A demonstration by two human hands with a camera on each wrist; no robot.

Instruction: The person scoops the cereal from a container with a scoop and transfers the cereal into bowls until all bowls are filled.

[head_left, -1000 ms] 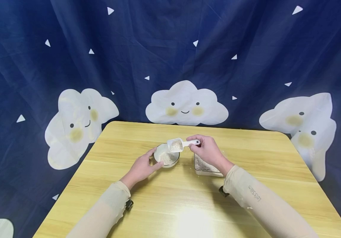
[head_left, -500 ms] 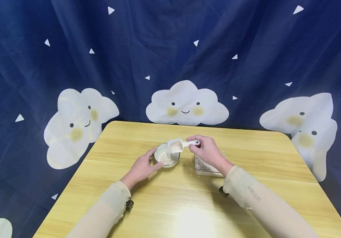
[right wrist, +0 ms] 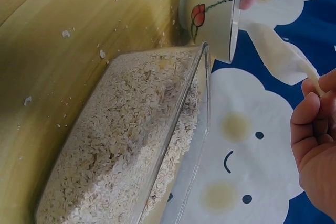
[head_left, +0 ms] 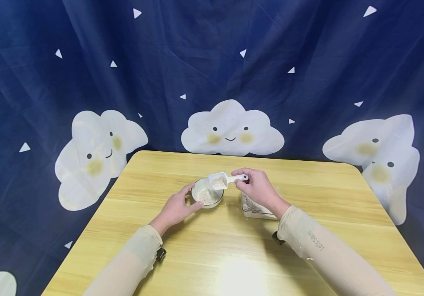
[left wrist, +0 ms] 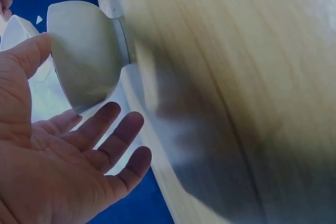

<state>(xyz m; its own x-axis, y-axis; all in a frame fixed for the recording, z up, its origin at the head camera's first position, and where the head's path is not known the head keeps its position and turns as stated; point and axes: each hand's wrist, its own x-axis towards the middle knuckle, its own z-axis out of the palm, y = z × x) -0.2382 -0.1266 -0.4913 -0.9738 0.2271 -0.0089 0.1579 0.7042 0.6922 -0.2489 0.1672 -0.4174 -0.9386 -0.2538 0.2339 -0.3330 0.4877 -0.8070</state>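
My left hand (head_left: 175,209) holds a small white bowl (head_left: 199,189) by its dark rim, thumb on the near side and index finger on the far left. In the left wrist view the other fingers spread loosely beside the bowl (left wrist: 84,51). Pale rolled oats (head_left: 206,198) lie in its bottom. My right hand (head_left: 259,188) pinches the handle of a white scoop (head_left: 230,179), which carries oats just over the bowl's far right rim. Below the right wrist stands a clear box (right wrist: 206,98) filled with oats (right wrist: 121,119), partly hidden by that hand in the head view.
Loose oat flakes (right wrist: 102,54) are scattered on the wooden table (head_left: 204,250) between box and bowl. A red flower (right wrist: 198,19) decorates the bowl's outside. Behind the table hangs a dark blue curtain (head_left: 212,49) with smiling clouds.
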